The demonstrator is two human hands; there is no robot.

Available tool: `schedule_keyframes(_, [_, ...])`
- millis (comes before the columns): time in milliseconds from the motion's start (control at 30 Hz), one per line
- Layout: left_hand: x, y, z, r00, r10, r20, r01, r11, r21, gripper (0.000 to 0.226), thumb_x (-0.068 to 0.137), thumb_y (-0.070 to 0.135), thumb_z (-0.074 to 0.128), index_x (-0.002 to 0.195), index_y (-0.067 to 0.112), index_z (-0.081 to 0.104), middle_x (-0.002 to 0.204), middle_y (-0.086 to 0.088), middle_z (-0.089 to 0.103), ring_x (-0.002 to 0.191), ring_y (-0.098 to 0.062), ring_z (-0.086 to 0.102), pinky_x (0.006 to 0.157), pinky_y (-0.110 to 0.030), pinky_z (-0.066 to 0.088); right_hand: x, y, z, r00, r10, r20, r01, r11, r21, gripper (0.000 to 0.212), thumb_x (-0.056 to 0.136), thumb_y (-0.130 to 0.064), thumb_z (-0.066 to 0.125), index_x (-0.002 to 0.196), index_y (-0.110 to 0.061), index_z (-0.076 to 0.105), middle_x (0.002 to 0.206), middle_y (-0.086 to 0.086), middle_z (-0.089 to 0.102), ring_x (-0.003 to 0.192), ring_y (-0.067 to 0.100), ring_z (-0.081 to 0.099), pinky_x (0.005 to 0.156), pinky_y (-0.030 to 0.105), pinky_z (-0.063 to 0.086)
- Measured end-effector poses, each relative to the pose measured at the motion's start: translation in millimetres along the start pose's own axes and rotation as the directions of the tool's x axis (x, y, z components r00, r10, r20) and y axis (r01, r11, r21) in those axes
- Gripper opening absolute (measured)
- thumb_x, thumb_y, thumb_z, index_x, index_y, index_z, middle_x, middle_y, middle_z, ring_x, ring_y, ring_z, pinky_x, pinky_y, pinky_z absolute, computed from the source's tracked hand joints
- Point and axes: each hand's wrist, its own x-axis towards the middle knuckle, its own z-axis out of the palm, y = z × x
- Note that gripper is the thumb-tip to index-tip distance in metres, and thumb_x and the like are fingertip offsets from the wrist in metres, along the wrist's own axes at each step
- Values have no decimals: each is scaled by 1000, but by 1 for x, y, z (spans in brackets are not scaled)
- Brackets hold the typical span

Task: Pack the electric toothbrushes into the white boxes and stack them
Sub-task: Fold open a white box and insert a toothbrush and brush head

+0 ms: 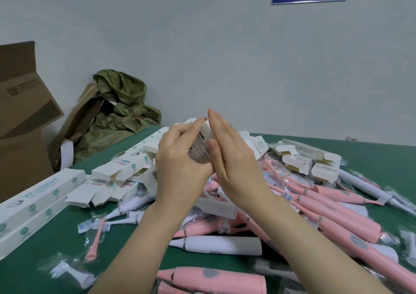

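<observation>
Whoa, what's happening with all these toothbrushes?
A person is packing them into boxes. Their left hand grips a small white box held up over the table, and their right hand presses flat against it, maybe closing its end. I can't tell if a toothbrush is inside. Pink and white toothbrushes lie piled on the green table, and long closed boxes lie at the left.
</observation>
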Motion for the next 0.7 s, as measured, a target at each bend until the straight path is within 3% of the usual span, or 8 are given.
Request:
schedule_keyframes(133, [8, -2, -12, 998, 69, 13, -69, 997, 23, 53, 66, 34, 70, 115, 14, 67, 101, 3, 59, 92, -14, 57, 79, -11, 42, 2, -6, -4, 998, 51, 44, -60, 971, 230, 52, 97, -41, 28, 145, -24, 32, 145, -10, 43, 132, 0, 34, 108, 9, 25])
schedule_keyframes(233, [24, -6, -34, 996, 13, -85, -31, 975, -218, 56, 70, 45, 77, 117, 23, 58, 107, 12, 60, 97, -4, 57, 85, -15, 44, 10, -9, -12, 938, 346, 11, -280, 741, 611, 29, 94, -43, 39, 122, -47, 45, 114, -22, 64, 108, -2, 59, 92, 20, 48])
schedule_keyframes(300, [36, -8, -52, 975, -125, -184, -2, 821, -571, 53, 67, 46, 79, 109, 20, 61, 98, 15, 65, 93, -4, 60, 85, -23, 47, 15, -2, -17, 844, 535, 51, -438, 631, 640, 16, 96, -30, 46, 108, -31, 57, 101, -6, 70, 92, 6, 65, 79, 24, 52])
schedule_keyframes(367, [43, -16, -65, 943, -290, -162, 25, 549, -835, 57, 55, 48, 85, 101, 21, 66, 94, 12, 68, 94, -9, 62, 92, -32, 48, 16, 5, -21, 688, 687, 236, -677, 489, 551, 22, 96, -32, 49, 107, -15, 59, 101, 5, 68, 85, 14, 64, 78, 30, 53])
schedule_keyframes(467, [38, -23, -65, 915, -403, 4, 140, 309, -941, 81, 49, 54, 83, 118, 19, 57, 103, 5, 68, 106, -14, 61, 99, -36, 47, 13, 2, -20, 408, 632, 659, -887, 101, 451, 46, 91, -49, 52, 116, -11, 59, 96, 14, 68, 82, 27, 67, 71, 37, 57])
schedule_keyframes(567, [30, -27, -60, 878, -470, 95, 208, 195, -958, 61, 73, 42, 70, 124, 16, 53, 102, 4, 70, 99, -10, 65, 90, -29, 50, 12, -3, -18, 355, 559, 749, -809, -217, 546, 36, 92, -30, 59, 118, -6, 57, 91, 20, 70, 68, 28, 71, 51, 29, 58])
schedule_keyframes(633, [28, -33, -54, 799, -591, 107, 387, 371, -844, 52, 85, 22, 66, 132, 12, 47, 113, 3, 65, 103, -6, 62, 93, -27, 46, 13, 3, -20, 387, 690, 612, -718, -191, 669, 27, 92, -21, 60, 111, -3, 56, 74, 15, 71, 60, 24, 68, 47, 24, 56])
schedule_keyframes(700, [22, -41, -47, 727, -682, -75, 574, 664, -480, 60, 84, 14, 68, 137, 17, 40, 125, 3, 50, 110, -4, 52, 97, -24, 40, 13, 9, -25, 485, 790, 375, -725, 123, 678, 28, 92, -24, 61, 111, -5, 55, 71, 8, 72, 61, 19, 65, 49, 26, 54])
